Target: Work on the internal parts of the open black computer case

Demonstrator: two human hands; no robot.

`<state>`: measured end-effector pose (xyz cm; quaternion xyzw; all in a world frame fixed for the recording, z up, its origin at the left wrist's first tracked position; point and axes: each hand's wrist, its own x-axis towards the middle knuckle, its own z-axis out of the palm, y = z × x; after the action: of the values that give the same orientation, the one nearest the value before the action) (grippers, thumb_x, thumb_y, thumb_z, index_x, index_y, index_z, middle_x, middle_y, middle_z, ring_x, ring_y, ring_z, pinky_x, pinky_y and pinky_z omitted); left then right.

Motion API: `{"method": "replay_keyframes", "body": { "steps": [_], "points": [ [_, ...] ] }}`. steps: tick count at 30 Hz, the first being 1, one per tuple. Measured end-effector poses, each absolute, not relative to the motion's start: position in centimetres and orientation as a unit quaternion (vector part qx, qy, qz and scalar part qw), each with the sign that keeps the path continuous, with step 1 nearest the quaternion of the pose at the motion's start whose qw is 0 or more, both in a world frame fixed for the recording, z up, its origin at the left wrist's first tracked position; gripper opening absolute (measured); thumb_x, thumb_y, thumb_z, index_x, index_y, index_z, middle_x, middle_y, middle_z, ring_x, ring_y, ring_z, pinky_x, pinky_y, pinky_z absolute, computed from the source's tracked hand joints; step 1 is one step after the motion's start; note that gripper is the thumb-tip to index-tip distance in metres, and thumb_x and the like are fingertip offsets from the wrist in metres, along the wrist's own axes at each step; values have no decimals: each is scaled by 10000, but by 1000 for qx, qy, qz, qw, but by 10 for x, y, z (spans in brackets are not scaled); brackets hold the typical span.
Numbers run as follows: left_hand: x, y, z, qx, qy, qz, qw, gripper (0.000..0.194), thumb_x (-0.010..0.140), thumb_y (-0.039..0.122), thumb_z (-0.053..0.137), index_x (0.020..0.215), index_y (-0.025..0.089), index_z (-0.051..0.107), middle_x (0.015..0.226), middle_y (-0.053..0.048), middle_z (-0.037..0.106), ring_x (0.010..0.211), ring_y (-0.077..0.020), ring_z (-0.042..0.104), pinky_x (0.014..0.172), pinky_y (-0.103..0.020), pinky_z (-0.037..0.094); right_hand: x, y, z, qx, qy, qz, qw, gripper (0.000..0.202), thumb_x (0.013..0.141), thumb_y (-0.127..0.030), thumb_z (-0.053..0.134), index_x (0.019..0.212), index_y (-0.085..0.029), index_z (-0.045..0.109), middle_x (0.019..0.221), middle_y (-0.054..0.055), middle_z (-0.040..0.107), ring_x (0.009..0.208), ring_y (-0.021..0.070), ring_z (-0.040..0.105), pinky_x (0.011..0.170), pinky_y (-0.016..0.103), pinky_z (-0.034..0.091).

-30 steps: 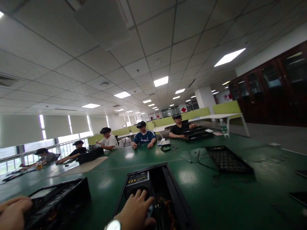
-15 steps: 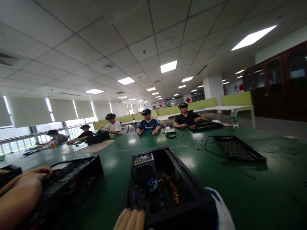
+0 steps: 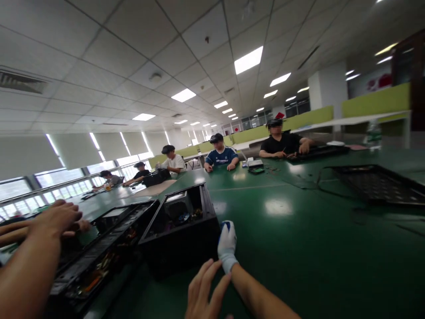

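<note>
An open black computer case (image 3: 181, 241) stands on the green table (image 3: 299, 257), its inside with fan and cables facing up and away. My left hand (image 3: 204, 292) is bare, fingers spread, hovering just in front of the case's near wall and holding nothing. My right hand (image 3: 227, 243) wears a white glove with blue fingertips. It lies against the case's near right corner with fingers together. Whether it grips the corner I cannot tell.
A second open case (image 3: 109, 252) lies to the left, touching the first, with a co-worker's bare hand (image 3: 59, 217) and forearm over it. A black perforated panel (image 3: 375, 184) and cables lie at the right. Several seated people (image 3: 219, 155) work at the far side.
The case has slid left and away from me and turned. My left hand has come off its near edge and spread. My gloved right hand followed the case's right corner. The view has swung right.
</note>
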<state>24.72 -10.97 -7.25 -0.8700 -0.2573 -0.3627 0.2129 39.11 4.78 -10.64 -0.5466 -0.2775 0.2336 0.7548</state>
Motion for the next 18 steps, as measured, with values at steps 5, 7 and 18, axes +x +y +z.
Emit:
{"method": "replay_keyframes", "body": {
  "steps": [5, 7, 18],
  "points": [
    [296, -84, -84, -912, -141, -368, 116, 525, 1087, 547, 277, 1375, 220, 571, 1409, -130, 566, 1388, -290, 461, 1042, -391, 423, 367, 72, -110, -548, -318, 230, 738, 559, 808, -563, 292, 1053, -166, 599, 1142, 210, 666, 1078, 311, 631, 1014, 438, 452],
    [323, -75, -86, -923, -66, -374, 60, 551, 1097, 517, 198, 1271, 200, 613, 1230, -105, 672, 1247, -264, 576, 983, -372, 420, 369, 75, -109, -549, -349, 217, 728, 506, 836, -519, 275, 1012, -169, 597, 1062, 198, 678, 998, 302, 645, 955, 436, 481],
    [350, -66, -88, -915, -16, -378, -138, 553, 1055, 444, 167, 962, 157, 630, 755, -67, 601, 685, -207, 517, 727, -372, 346, 385, 69, -102, -607, -478, 110, 626, 317, 988, -305, 278, 851, -223, 552, 861, 51, 652, 807, 231, 601, 780, 338, 428]
  ]
}}
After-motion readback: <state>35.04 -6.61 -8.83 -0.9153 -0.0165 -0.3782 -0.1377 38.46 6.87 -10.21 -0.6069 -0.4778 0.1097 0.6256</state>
